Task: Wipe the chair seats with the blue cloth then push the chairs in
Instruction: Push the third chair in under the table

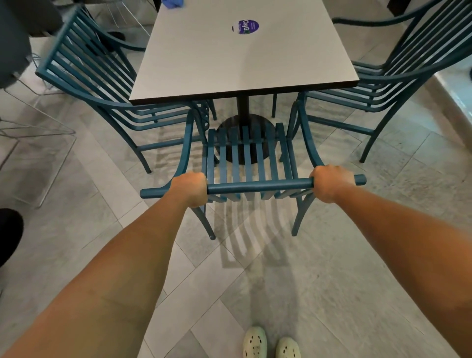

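A teal slatted metal chair (251, 185) stands in front of me, facing the grey table (229, 64). My left hand (190, 187) and my right hand (330, 182) both grip the top rail of its backrest, one near each end. The front of its seat lies just short of the table's near edge. A second teal chair (84, 66) stands at the table's left side and a third teal chair (398, 66) at its right. The blue cloth (173, 3) lies on the far left corner of the tabletop, partly cut off by the frame.
A purple round sticker (245, 26) is on the tabletop. The black pedestal base (268, 122) sits under the table ahead of the chair. Wire chair frames (38, 133) stand at the left. My pale shoes (270, 345) are on the grey tiled floor.
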